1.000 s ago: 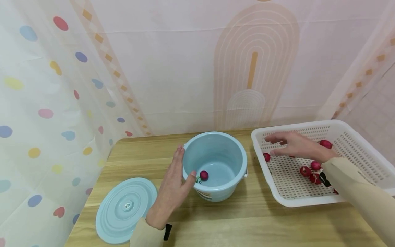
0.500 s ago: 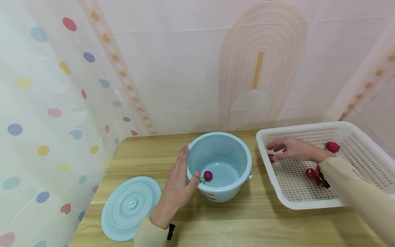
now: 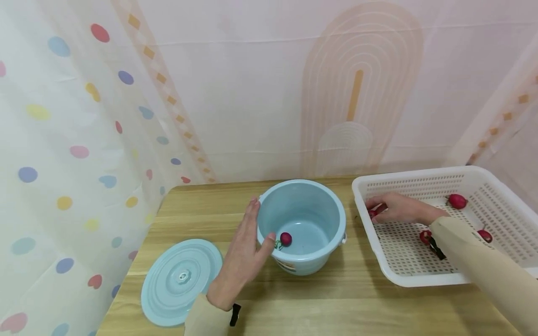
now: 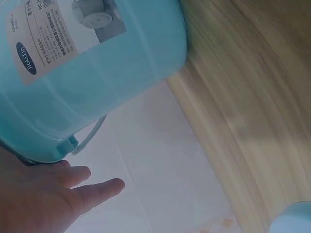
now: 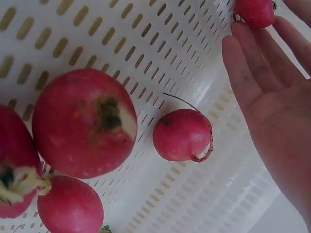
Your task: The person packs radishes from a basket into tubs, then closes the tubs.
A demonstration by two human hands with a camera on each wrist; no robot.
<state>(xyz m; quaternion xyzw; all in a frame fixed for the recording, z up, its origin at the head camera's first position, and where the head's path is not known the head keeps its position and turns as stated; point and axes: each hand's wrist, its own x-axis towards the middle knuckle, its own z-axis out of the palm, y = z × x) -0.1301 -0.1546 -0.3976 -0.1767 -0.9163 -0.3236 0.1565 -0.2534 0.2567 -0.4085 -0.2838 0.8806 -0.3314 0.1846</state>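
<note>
My left hand (image 3: 241, 256) rests against the left side of a light blue bucket (image 3: 300, 263), thumb at the rim and fingers straight. In the left wrist view the hand (image 4: 39, 199) touches the rim of the labelled bucket (image 4: 97, 97). One red radish (image 3: 286, 239) lies inside at the bottom. My right hand (image 3: 397, 208) reaches into a white perforated basket (image 3: 388, 275). Its thumb and fingers pinch a radish (image 5: 255, 10) by the left wall; the hand (image 5: 277, 92) partly hides it in the head view.
Several other radishes lie in the basket, one at the back (image 3: 457, 201) and another (image 5: 182, 135) in front of the right wrist camera. A round blue lid (image 3: 181, 282) lies on the wooden table (image 3: 311, 308) at left. Patterned curtains (image 3: 235, 93) hang behind.
My right hand has lowered and its fingers have closed around the radish near the basket's left wall. The left hand stays at the bucket. The head view has shifted slightly.
</note>
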